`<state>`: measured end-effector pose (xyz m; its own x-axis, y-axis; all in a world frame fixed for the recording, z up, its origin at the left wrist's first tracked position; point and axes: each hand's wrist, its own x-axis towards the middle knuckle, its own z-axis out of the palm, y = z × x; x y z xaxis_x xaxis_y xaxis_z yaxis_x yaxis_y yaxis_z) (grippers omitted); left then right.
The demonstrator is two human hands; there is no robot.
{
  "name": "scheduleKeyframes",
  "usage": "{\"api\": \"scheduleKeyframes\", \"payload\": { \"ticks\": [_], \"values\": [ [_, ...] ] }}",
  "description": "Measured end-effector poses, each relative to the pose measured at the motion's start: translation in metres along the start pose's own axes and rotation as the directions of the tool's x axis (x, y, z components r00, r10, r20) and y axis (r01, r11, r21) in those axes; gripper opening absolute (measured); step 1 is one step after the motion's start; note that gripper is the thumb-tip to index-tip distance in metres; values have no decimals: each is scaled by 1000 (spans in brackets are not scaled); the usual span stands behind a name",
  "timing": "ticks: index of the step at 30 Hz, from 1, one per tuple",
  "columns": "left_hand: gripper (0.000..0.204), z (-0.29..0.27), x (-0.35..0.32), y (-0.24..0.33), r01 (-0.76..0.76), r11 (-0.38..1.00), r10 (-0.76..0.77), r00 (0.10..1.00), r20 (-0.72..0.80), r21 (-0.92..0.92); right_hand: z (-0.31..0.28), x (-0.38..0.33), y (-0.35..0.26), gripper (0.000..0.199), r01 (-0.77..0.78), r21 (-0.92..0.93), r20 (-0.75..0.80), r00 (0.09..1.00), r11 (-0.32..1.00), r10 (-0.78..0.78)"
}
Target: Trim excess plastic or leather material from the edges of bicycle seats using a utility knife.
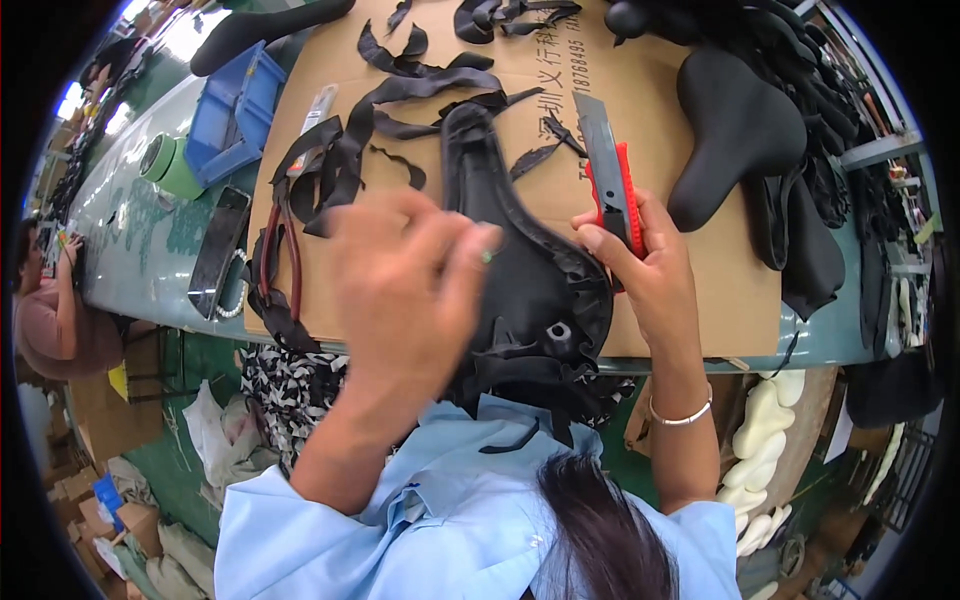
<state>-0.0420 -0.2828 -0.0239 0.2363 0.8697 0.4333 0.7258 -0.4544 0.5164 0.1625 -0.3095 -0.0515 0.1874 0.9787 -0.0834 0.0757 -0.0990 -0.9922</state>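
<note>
My right hand is wrapped round a red utility knife, its blade out and pointing away from me. A black bicycle saddle lies underside up before me, its narrow nose pointing away and loose cover material gathered at its wide near end. Over the saddle's left side is my left hand, blurred by motion, with its fingers curled in. A small greenish spot shows at its thumb; whatever the fingers hold, if anything, is hidden. The knife is just right of the saddle.
Black offcut strips are strewn over the cardboard sheet. Red-handled pliers, a phone and a blue bin are at left. Finished-looking black saddles pile up at right. Another person stands far left.
</note>
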Motion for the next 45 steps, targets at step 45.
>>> {"api": "scheduleKeyframes", "payload": {
  "ticks": [45],
  "values": [
    [18,50,-27,21,198,-16,-486,855,181,-980,-8,-136,-57,53,49,-913,73,996,405,45]
  ]
}}
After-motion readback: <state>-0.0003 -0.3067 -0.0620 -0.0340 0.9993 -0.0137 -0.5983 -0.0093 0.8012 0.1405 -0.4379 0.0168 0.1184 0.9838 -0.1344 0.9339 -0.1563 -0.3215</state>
